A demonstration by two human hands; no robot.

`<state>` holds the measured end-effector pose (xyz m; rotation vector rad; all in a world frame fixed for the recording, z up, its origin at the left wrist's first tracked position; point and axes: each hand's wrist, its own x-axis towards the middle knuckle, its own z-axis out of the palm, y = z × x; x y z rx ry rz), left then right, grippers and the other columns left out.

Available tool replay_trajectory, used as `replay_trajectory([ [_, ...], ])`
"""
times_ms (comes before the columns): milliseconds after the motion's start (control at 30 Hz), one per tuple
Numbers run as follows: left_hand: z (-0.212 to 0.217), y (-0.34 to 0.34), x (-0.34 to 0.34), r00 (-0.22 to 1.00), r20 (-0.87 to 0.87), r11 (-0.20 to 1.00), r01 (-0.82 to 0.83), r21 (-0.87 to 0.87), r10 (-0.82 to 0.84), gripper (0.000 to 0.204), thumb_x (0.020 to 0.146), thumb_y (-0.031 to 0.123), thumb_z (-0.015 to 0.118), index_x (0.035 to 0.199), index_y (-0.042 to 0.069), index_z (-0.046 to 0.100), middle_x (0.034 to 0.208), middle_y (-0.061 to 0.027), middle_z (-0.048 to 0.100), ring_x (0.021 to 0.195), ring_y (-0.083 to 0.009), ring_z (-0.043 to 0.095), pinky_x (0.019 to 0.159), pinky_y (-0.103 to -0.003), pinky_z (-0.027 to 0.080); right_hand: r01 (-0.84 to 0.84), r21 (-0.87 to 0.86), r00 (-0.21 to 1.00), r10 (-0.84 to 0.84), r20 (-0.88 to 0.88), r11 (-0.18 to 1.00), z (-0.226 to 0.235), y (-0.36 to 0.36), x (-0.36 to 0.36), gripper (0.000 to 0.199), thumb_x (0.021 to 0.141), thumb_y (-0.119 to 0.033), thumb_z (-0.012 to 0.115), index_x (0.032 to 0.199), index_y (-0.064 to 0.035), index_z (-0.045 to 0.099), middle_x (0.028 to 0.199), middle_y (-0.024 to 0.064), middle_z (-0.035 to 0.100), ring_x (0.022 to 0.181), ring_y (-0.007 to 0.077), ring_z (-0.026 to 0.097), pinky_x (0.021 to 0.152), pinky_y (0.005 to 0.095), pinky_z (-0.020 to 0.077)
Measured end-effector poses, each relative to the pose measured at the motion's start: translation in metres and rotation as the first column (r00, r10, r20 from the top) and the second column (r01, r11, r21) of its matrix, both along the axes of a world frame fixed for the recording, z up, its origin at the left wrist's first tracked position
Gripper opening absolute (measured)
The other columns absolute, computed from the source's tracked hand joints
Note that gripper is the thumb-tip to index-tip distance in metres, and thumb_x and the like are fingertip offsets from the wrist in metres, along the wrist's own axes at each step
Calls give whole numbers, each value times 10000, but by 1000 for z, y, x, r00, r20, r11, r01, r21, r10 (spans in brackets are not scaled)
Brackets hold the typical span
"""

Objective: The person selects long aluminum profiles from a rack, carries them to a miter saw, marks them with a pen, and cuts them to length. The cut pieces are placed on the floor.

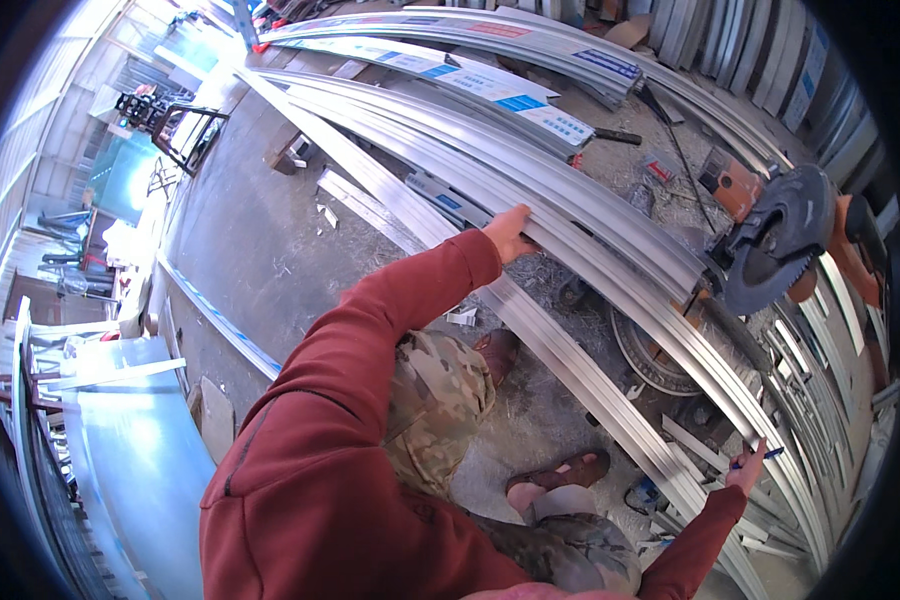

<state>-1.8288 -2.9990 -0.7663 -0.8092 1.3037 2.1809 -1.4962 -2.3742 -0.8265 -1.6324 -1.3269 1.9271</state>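
A long silver aluminium profile (610, 270) crosses in front of me from far left to near right. My left hand (511, 235) is closed round its near edge, about midway along; the fingertips underneath are hidden. By the near right part of the same profile, my right hand (747, 468) pinches a thin blue pen (760, 458) close against the metal. A second, flatter profile (570, 365) slants below, between my feet and the first one. A saw with a dark round blade guard (782, 240) and orange body stands just beyond the profile, its round base (650, 350) partly hidden below.
More profiles with printed film (470, 90) lie stacked beyond. Metal offcuts (820, 370) crowd the right side, and upright profiles (740, 50) lean at the back. Shavings litter the concrete floor (260, 220). A glass-like sheet (135, 440) rests at the left, near a black stand (185, 135).
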Motion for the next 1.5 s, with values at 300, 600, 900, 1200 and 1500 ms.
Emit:
replay_trajectory([
  [300,-19,-11,-11,983,33,981,176,76,-179,546,987,344,466,1364,-27,329,1337,-266,448,1213,-414,497,1020,-509,440,-301,142,907,238,348,943,22,-24,-20,355,868,-376,629,960,-33,629,843,121,689,426,103,371,397,283,330],
  [600,-11,-14,-15,837,231,848,525,-77,-497,692,962,553,446,1301,-49,410,1154,-235,584,945,-317,652,757,-402,559,-914,398,310,759,572,73,124,-222,-127,356,930,-343,556,1004,-7,648,783,174,655,720,307,645,677,399,489],
  [900,1,-23,-30,861,-351,872,451,190,-369,634,978,427,487,1386,-31,327,1325,-280,491,1188,-354,538,1047,-450,419,-618,135,781,624,-5,774,78,-286,-225,351,916,-382,593,945,-37,531,715,66,568,394,149,475,328,301,370],
  [1200,46,-8,-78,892,-227,919,-392,43,391,405,907,195,622,1191,-57,480,1104,-163,610,966,-288,646,805,-389,568,-570,214,800,596,-76,793,131,-310,-228,355,958,-361,561,1031,-16,523,843,110,644,381,78,404,334,257,373],
  [1500,169,-60,-87,746,-424,854,-492,168,513,386,874,216,660,1114,8,441,949,-99,578,765,-236,598,655,-376,509,-462,431,666,624,-410,775,277,-340,-223,230,957,-283,606,862,-84,545,665,20,564,387,34,342,350,203,295],
])
